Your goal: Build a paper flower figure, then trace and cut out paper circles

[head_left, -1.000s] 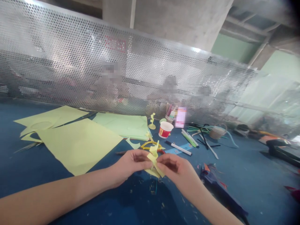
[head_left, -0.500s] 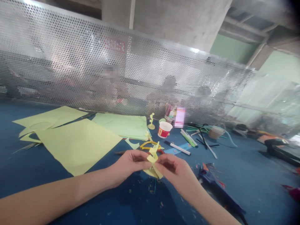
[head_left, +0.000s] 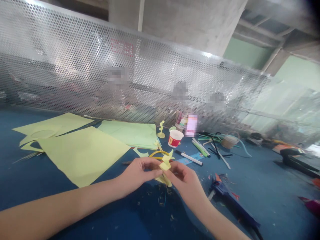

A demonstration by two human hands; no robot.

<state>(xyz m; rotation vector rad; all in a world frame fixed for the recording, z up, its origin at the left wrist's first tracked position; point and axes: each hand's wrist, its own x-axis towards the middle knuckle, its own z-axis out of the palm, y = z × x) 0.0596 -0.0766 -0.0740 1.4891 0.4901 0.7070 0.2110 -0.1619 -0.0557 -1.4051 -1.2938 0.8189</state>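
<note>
Between my two hands is a folded strip of yellow paper (head_left: 165,164), zigzagging upward above a flat yellow paper piece (head_left: 163,181) that shows below my fingers. My left hand (head_left: 142,169) pinches the strip from the left with thumb and fingers. From the right, my right hand (head_left: 182,175) pinches the same strip, its thumb near the left thumb. Just behind my hands lie yellow-handled scissors (head_left: 158,152), partly covered by the strip. A similar twisted yellow paper piece on a round base (head_left: 161,130) stands farther back.
Yellow paper sheets (head_left: 85,155) and a pale green stack (head_left: 130,133) lie left. A red-and-white paper cup (head_left: 175,138), markers (head_left: 191,158) and pipe cleaners (head_left: 218,148) sit beyond my hands. A blue glue gun (head_left: 235,203) lies right. A perforated metal screen (head_left: 150,73) runs along the back.
Both hands keep their pinch. The folded strip's top has tilted to the right, and my fingers have shifted slightly around it.
</note>
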